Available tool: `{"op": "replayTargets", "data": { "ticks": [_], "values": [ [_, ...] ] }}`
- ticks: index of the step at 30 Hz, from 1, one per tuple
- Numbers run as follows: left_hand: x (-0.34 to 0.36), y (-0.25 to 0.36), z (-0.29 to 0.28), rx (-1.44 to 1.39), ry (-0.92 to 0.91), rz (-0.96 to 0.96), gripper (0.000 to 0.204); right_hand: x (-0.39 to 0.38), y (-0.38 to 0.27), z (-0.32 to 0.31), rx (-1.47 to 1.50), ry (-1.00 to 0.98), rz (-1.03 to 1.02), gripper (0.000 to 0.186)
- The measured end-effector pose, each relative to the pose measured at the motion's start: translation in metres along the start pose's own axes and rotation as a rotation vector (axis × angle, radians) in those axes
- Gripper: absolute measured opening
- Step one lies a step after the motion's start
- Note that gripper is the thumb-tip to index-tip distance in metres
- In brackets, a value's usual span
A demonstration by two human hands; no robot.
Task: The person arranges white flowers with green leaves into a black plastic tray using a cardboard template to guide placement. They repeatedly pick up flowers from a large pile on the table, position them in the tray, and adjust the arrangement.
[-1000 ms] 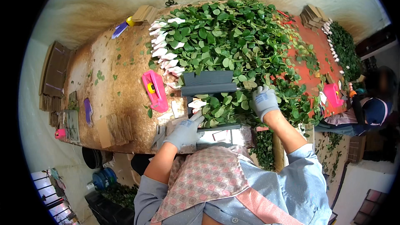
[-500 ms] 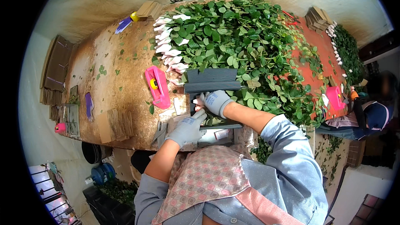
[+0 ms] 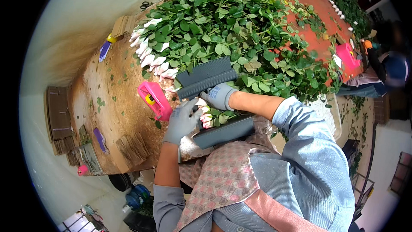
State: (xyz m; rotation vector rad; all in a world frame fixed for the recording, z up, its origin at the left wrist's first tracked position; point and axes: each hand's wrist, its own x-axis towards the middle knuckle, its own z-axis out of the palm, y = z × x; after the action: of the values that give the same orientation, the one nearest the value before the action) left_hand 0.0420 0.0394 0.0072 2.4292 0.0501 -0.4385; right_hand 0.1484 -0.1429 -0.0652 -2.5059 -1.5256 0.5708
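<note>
Several white-and-pink roses (image 3: 206, 121) with green leaves lie in a dark grey ridged trough, between its far wall (image 3: 207, 77) and its near wall (image 3: 225, 132). At the bud end is my left hand (image 3: 179, 123), in a grey glove, thumb and fingers apart beside the flower heads. My right hand (image 3: 219, 97), gloved alike, reaches in along the far wall; its bent fingers close on a rose just behind the bud, partly hidden by the hand. Left of the trough stands a pink tape dispenser (image 3: 156, 102) with a yellow core.
A large pile of leafy rose stems (image 3: 227, 21) covers the table beyond the trough. Cardboard stacks (image 3: 128, 151) and a purple-and-yellow glove (image 3: 105, 49) lie on the left. A second pink dispenser (image 3: 347, 56) and a co-worker's dark sleeve (image 3: 378, 65) are at far right.
My view has turned, so the table appears tilted. My left hand has lifted from the trough's near side toward the bud end. The roses inside show more, and the near wall stands more visible.
</note>
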Motion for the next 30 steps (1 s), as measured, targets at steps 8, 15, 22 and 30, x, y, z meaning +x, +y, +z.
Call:
{"op": "replayTargets", "data": {
  "ticks": [8,15,22,30],
  "values": [
    [0.028,-0.039,0.038,0.58,0.106,0.187,0.034,-0.003,0.003,-0.013,0.054,-0.026,-0.01,0.035],
    [0.026,-0.037,0.041,0.948,0.105,0.343,0.014,-0.002,0.002,-0.025,0.218,-0.117,0.07,0.031],
    [0.022,-0.044,0.038,0.94,0.143,0.391,0.008,0.004,0.006,0.0,0.078,0.012,0.021,0.025],
    [0.012,-0.066,0.04,0.849,0.229,0.349,0.013,0.01,0.002,-0.001,0.118,-0.077,0.106,0.026]
  ]
}}
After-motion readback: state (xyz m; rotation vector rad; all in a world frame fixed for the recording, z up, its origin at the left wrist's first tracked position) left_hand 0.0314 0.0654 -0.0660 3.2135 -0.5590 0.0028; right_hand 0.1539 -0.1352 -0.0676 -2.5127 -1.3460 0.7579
